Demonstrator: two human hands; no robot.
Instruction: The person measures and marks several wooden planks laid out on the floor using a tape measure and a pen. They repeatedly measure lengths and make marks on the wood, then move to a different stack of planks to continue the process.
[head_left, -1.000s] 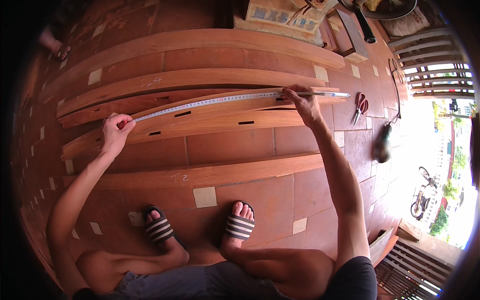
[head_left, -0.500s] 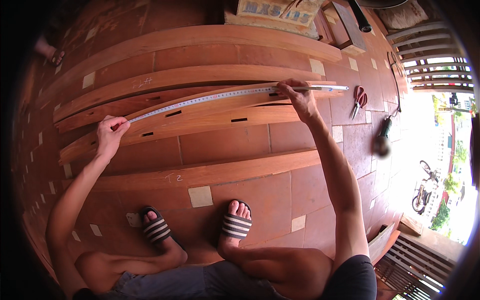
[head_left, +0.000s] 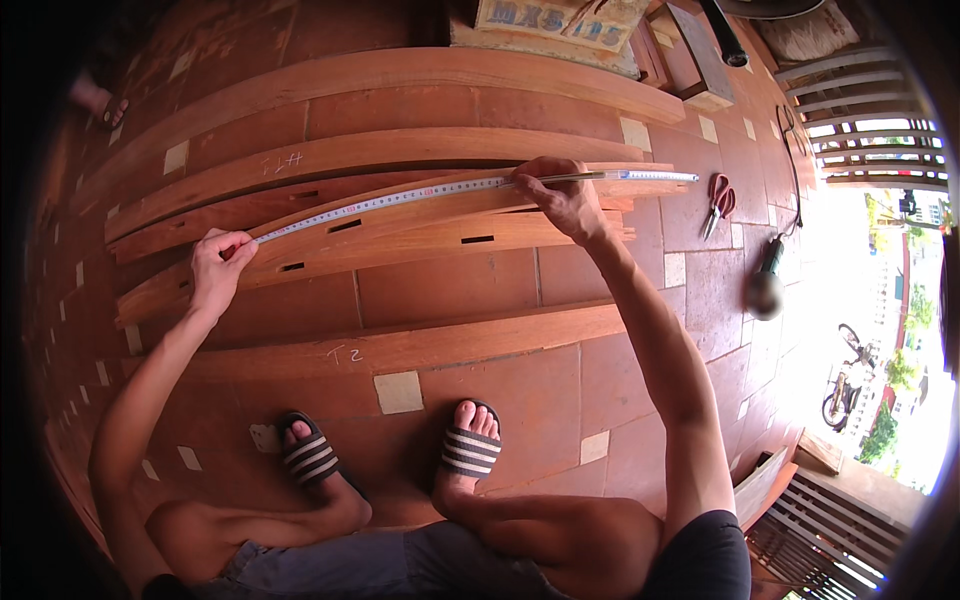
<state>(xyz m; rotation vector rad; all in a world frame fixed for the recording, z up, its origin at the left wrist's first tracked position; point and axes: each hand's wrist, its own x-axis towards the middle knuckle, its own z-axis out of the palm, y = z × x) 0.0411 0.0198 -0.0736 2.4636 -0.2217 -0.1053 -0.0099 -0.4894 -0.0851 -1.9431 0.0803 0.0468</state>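
Observation:
A tape measure's white blade [head_left: 400, 197] runs out along a slotted wooden beam [head_left: 395, 229]. My left hand [head_left: 216, 272] is closed on its left end, where a bit of red shows between the fingers. Farther right, my right hand [head_left: 566, 203] pinches the blade from above, and the blade's free end reaches past it beyond the beam ends. A thin, pencil-like stick [head_left: 598, 176] sticks out beside the blade at the right hand; I cannot make out its kind. Dark rectangular slots are cut into the beam. Another slotted beam [head_left: 260, 208] lies just behind.
Further beams lie in front [head_left: 480, 338] and behind [head_left: 400, 72] on the tiled floor [head_left: 450, 280]. To the right are red-handled scissors [head_left: 719, 205] and a green corded power tool [head_left: 768, 275]. A wooden crate [head_left: 560, 25] stands at the back. Another person's foot [head_left: 105, 105] shows far left.
My right hand has slid left along the blade, uncovering more of the beam ends. My left hand stays nearly in place, still gripping the tape.

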